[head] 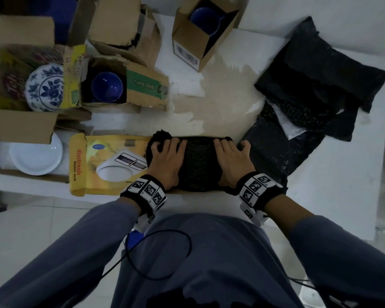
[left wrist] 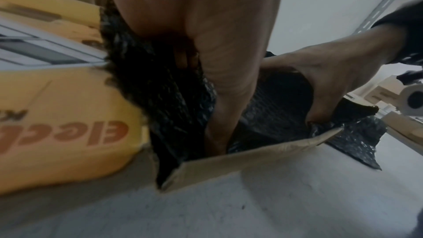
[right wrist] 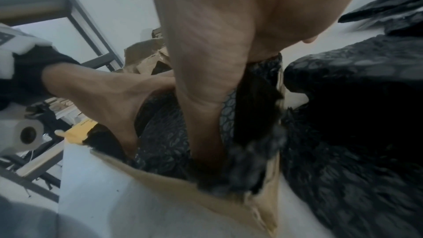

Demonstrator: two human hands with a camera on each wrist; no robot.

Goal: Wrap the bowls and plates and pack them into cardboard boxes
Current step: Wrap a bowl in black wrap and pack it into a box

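Note:
A bundle wrapped in black bubble wrap (head: 199, 161) sits in the open end of a yellow kitchen-scale box (head: 93, 161) at the table's near edge. My left hand (head: 167, 156) grips the bundle's left end, fingers curled over its top. My right hand (head: 231, 158) grips the right end the same way. In the left wrist view my left thumb (left wrist: 228, 79) runs down the near side of the bundle (left wrist: 160, 88), inside the cardboard flap (left wrist: 251, 156). The right wrist view shows my right thumb (right wrist: 206, 61) pushed down beside the bundle (right wrist: 164, 133). What is wrapped inside is hidden.
Open boxes stand at the left and back: a white plate (head: 36, 154), a blue-and-white patterned plate (head: 46, 87), a blue bowl (head: 107, 86) and another blue bowl (head: 206, 17). Loose black bubble wrap sheets (head: 320, 81) lie at the right, one (head: 273, 150) beside my right hand.

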